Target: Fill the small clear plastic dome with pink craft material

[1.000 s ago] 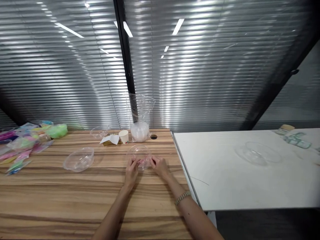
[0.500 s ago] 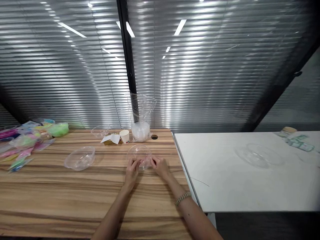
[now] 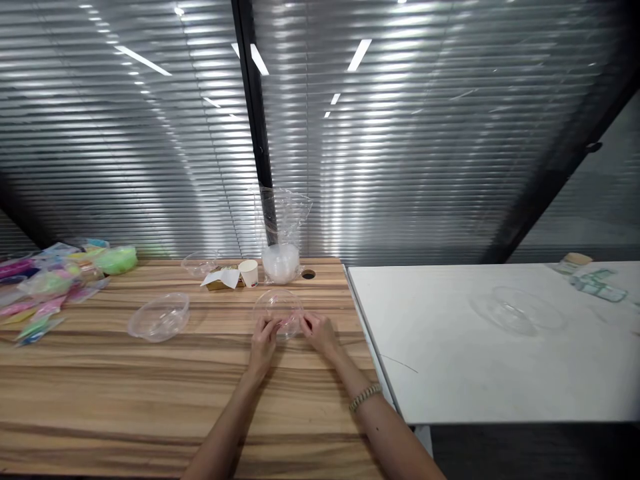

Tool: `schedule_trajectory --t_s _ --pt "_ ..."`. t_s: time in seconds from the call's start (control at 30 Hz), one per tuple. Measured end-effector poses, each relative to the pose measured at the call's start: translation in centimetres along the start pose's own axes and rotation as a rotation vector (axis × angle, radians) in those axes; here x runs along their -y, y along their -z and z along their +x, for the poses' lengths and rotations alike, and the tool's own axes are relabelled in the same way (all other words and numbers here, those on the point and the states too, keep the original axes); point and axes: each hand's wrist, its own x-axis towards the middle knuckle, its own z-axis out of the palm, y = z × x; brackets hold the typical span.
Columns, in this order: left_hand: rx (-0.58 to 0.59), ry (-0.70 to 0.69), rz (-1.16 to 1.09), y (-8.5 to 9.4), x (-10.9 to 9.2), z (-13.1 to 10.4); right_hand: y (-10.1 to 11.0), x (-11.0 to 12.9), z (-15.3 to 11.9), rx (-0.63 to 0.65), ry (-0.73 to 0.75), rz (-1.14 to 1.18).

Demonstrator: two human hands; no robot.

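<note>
A clear round plastic bowl [image 3: 277,301] sits on the wooden table [image 3: 150,393] in front of me. At its near left edge is my left hand [image 3: 264,341], fingers closed in a pinch. My right hand [image 3: 319,333] pinches at the near right side. Something thin and pinkish shows between the two hands over the bowl, too small to make out. Behind the bowl stand a white paper cup [image 3: 249,273] and a clear bag with white contents [image 3: 281,262]. Another clear bowl [image 3: 159,318] lies to the left.
Colourful plastic packets [image 3: 50,287] are heaped at the far left. A small box with white paper [image 3: 223,277] and a further clear bowl [image 3: 200,263] stand at the back. Clear lids [image 3: 520,311] and a green-white packet [image 3: 599,287] lie on the white table [image 3: 450,373].
</note>
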Motion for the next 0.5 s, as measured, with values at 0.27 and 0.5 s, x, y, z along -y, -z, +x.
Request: schedule_trajectory --t_s 0.27,0.5 --pt "-0.004 -0.008 0.002 0.05 -0.13 0.09 0.06 0.05 -0.02 0.019 -0.017 0.008" --pt "-0.006 -0.026 -0.011 0.09 -0.34 0.17 0.27 0.21 -0.01 0.023 -0.021 0.011"
